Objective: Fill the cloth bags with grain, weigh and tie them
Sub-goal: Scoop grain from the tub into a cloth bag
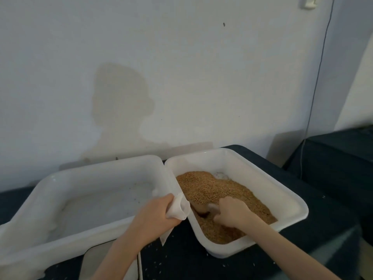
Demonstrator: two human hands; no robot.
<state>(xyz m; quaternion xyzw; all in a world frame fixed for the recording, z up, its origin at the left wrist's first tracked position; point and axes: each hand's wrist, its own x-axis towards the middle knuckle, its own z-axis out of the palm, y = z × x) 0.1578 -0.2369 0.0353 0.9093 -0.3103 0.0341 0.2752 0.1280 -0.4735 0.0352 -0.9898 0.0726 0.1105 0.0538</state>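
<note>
A white tub (282, 190) on the right holds brown grain (212, 188). My left hand (159, 213) grips a small white cloth bag (178, 209) at the tub's left rim, its mouth turned toward the grain. My right hand (232, 213) is down in the grain with curled fingers, holding what looks like a small pale scoop (214, 209) whose bowl is partly buried. Whether the bag holds any grain is hidden.
A second white tub (60, 188) stands at the left, with a pale residue inside. Both tubs sit on a dark cloth-covered table (323, 188) against a pale wall. A flat pale object (90, 265) lies at the near edge under my left arm. Loose grains dot the cloth.
</note>
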